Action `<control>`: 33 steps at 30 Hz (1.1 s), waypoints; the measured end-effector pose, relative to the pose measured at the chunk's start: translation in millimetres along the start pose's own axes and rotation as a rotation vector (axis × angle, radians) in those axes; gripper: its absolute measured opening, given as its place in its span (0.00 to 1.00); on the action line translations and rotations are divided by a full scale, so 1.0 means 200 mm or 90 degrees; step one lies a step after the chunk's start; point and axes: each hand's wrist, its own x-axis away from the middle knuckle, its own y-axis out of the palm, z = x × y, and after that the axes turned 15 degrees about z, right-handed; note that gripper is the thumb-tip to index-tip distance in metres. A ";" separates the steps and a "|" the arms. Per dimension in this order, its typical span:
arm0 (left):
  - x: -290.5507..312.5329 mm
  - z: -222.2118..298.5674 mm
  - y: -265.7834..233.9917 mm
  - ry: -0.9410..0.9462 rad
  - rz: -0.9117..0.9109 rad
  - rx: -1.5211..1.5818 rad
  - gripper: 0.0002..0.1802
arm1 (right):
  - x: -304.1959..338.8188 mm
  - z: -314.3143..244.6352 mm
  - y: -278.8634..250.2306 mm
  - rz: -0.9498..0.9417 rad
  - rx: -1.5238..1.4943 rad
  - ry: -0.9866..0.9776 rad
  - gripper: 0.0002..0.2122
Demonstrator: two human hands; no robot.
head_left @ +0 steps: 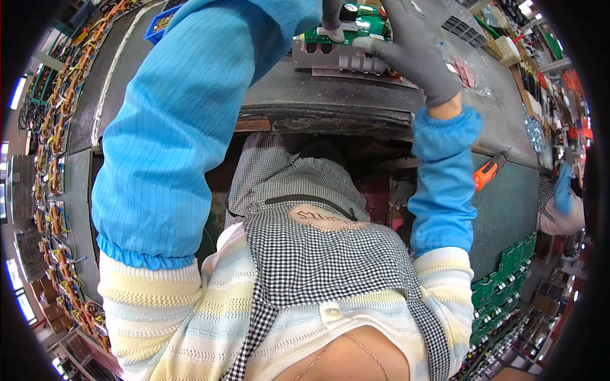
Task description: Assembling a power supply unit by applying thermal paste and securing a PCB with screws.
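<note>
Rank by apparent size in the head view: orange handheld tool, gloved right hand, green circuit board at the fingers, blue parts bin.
1. Gloved right hand
2. Green circuit board
3. Orange handheld tool and blue parts bin: too alike to rank

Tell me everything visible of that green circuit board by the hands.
The flat green circuit board carries a round black component with a pale top, plus smaller parts. It lies face up over a grey, ribbed base. The grey-gloved left hand touches it; the grey-gloved right hand is at its right, contact unclear.
</note>
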 end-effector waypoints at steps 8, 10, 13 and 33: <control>-0.05 -0.06 0.08 -0.023 -0.036 0.150 0.36 | -0.35 0.11 0.07 -0.447 0.047 0.099 0.60; -0.05 -0.08 0.11 0.030 0.009 0.182 0.37 | -0.25 0.28 0.16 -0.471 0.086 0.232 0.49; -0.08 -0.12 0.16 0.104 0.046 0.242 0.39 | -0.24 0.32 0.19 -0.414 0.093 0.144 0.55; 0.51 0.13 1.04 -0.298 0.622 0.511 0.22 | -0.35 0.38 0.24 -0.523 0.062 0.112 0.60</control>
